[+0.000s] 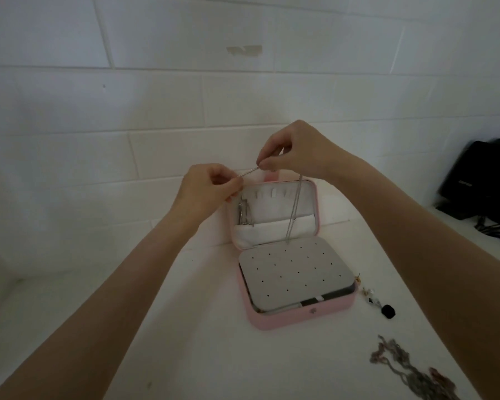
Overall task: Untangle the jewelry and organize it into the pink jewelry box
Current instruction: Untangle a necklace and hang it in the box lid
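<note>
Jewelry under handling: one silver chain [294,210], held in the air above the open pink jewelry box [289,320]. Left hand [207,184] pinches one end of the chain between thumb and forefinger, remaining fingers curled. Right hand [295,150] pinches the chain a short way along, its fingers likewise curled round it. Between the two sets of fingertips a short stretch runs taut, rising toward the right hand. Below the right fingertips the rest of the chain hangs straight down in front of the upright lid [274,210], its lower end near the far edge of the grey perforated panel [295,272] that covers the base.

Under the left fingers, silver pieces [243,215] hang inside the lid above a white pocket (individual items too small to identify). The left hand covers the lid's upper left corner.

Well below and to the right of both hands, on the white table [185,342]: small earrings [368,295], a small black piece [388,310], and a tangled heap of chains [407,368] partly crossed by the right forearm. A black bag [479,180] stands at the far right against the white block wall [156,90].
</note>
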